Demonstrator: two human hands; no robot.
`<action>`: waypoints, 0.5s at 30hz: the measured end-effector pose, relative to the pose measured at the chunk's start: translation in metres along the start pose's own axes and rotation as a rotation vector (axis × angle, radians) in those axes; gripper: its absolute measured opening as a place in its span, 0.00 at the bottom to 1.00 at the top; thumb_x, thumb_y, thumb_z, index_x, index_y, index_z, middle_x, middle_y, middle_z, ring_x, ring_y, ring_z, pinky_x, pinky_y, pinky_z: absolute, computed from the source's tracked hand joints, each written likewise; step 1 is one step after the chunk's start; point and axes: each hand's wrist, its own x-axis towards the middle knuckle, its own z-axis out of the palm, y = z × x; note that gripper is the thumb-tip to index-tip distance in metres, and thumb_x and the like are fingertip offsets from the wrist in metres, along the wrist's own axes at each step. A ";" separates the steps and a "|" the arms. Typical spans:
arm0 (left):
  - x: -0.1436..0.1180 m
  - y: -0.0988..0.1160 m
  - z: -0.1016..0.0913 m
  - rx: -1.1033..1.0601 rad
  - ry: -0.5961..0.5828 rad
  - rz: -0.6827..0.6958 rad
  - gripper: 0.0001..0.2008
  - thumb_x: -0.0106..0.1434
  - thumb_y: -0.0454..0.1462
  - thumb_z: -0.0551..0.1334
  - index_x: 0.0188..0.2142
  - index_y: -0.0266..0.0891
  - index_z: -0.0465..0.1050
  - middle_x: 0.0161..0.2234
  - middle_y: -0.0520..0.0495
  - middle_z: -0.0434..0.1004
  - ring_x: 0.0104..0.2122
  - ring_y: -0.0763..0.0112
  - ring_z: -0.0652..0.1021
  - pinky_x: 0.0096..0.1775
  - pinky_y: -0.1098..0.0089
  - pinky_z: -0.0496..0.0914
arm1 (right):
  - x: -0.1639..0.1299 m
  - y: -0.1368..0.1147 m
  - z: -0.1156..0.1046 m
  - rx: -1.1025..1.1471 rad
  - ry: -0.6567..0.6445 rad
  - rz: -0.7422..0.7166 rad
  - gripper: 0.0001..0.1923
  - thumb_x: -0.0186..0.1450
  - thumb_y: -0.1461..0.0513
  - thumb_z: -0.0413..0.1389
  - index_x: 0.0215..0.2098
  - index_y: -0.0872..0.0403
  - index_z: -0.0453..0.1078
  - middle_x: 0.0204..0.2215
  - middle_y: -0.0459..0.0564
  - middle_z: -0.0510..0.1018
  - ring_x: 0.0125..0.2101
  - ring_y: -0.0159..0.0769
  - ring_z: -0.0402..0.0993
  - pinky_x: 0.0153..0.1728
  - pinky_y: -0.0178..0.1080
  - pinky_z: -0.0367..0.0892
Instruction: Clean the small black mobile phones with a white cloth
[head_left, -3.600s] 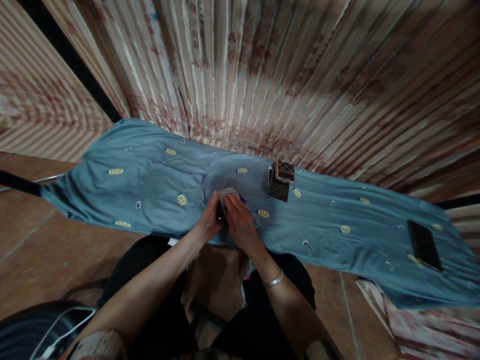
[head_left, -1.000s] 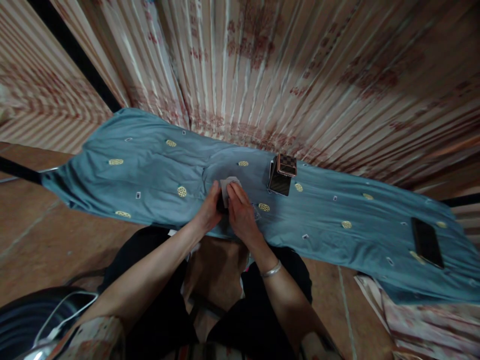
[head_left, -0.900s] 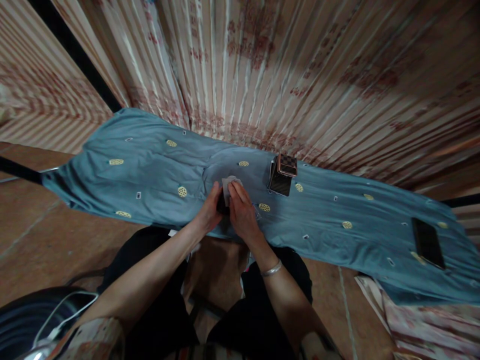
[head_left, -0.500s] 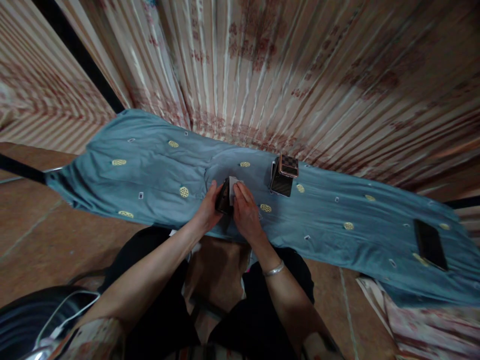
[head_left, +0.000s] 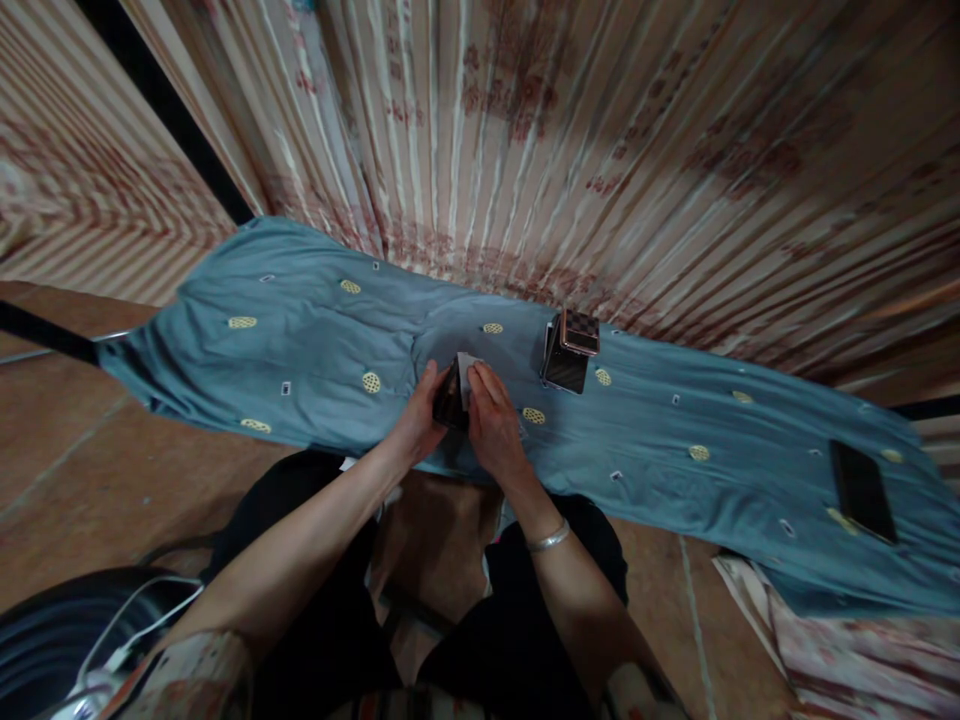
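- Small dark object point(head_left: 451, 396) held between both hands, above the near edge of the blue cloth point(head_left: 315, 340), roughly at the middle of the cloth's length
- Long axis of the dark object running away from the body, far end tipped up and slightly right; what it is, too small and dim to tell
- Pale sheet or cloth piece point(head_left: 468, 366) lying against the right face of the dark object, its upper corner poking out past the fingertips
- Left hand point(head_left: 421, 412) curled around the left side of the dark object, thumb up along its near edge, fingers wrapped behind (mostly hidden)
- Right hand point(head_left: 491, 425) laid over the right side, fingers close together and bent, tips pressing the pale piece onto the dark object; back of the hand facing up
- Both forearms coming in from the lower frame and meeting in a V, wrists nearly touching; metal bangle point(head_left: 547, 539) on the right wrist
- Checkered box point(head_left: 568, 350) standing on the blue cloth, just right of the hands and a little farther back, apart from them
- Dark phone point(head_left: 862, 491) flat on the cloth, well apart, near its right end
- Striped curtain point(head_left: 525, 140) hanging behind the cloth
- White cable point(head_left: 131, 640) at the lower left, by the left elbow
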 end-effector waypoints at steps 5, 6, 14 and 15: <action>0.003 0.001 -0.003 -0.036 -0.006 0.013 0.26 0.77 0.46 0.47 0.55 0.33 0.78 0.39 0.41 0.86 0.48 0.58 0.83 0.53 0.63 0.74 | -0.001 0.000 0.000 -0.004 -0.005 0.021 0.27 0.76 0.67 0.42 0.70 0.60 0.63 0.66 0.63 0.71 0.70 0.45 0.62 0.70 0.53 0.62; 0.005 0.001 -0.004 -0.040 -0.011 0.018 0.26 0.76 0.47 0.48 0.56 0.33 0.78 0.39 0.41 0.86 0.48 0.57 0.83 0.53 0.63 0.74 | -0.001 -0.001 0.000 -0.002 -0.012 0.018 0.27 0.76 0.67 0.42 0.70 0.60 0.63 0.66 0.64 0.71 0.70 0.45 0.62 0.70 0.54 0.62; 0.009 0.005 -0.009 -0.010 0.019 0.047 0.25 0.73 0.51 0.54 0.55 0.36 0.77 0.41 0.40 0.85 0.46 0.55 0.83 0.48 0.61 0.76 | -0.008 -0.012 0.002 0.019 -0.055 -0.037 0.27 0.74 0.68 0.43 0.69 0.61 0.65 0.65 0.62 0.72 0.69 0.45 0.64 0.70 0.53 0.62; 0.010 0.005 -0.009 -0.008 0.016 0.047 0.25 0.73 0.51 0.54 0.54 0.36 0.77 0.40 0.41 0.85 0.46 0.55 0.83 0.48 0.62 0.76 | -0.008 -0.011 0.001 0.023 -0.056 -0.040 0.27 0.74 0.69 0.43 0.68 0.62 0.65 0.65 0.63 0.72 0.69 0.45 0.64 0.70 0.53 0.62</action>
